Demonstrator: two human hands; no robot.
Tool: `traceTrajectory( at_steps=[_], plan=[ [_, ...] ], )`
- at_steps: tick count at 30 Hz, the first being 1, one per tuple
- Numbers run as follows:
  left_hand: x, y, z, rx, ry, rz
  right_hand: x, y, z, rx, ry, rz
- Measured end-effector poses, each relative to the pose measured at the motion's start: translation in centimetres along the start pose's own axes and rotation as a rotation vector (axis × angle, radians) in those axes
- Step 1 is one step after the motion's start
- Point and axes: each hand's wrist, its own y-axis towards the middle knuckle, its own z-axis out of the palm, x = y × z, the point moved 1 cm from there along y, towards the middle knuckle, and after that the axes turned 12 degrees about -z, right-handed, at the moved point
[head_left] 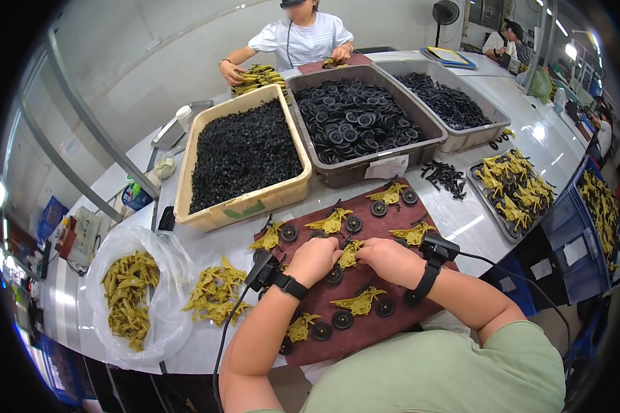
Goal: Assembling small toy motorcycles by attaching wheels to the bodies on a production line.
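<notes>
With our left hand (315, 260) and right hand (391, 261), we pinch one yellow frame (349, 255) over the middle of one maroon mat (355, 337). Around it we count six other yellow frames (358, 301); beyond stand one cream bin (282, 195) and two grey bins (344, 177).

Angular yellow-green plastic frames (357, 301) are looking matt on a dull maroon rectangular mat (422, 212); a smooth white tabletop (541, 131) and wrinkled translucent plastic bag (169, 320) are gleaming.
</notes>
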Motion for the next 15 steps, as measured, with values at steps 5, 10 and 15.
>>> traceTrajectory(
  at_steps=[5,10,15],
  plan=[
    [0.3,0.1,0.3,-0.013,-0.030,0.009,1.0,0.6,0.0,0.075,-0.068,0.059],
    [0.4,0.1,0.3,-0.014,-0.049,0.003,2.1,0.8,0.4,0.092,-0.091,0.077],
    [0.8,0.3,1.0,-0.028,-0.050,0.017,2.5,1.1,1.0,0.116,-0.182,0.126]
  ],
)
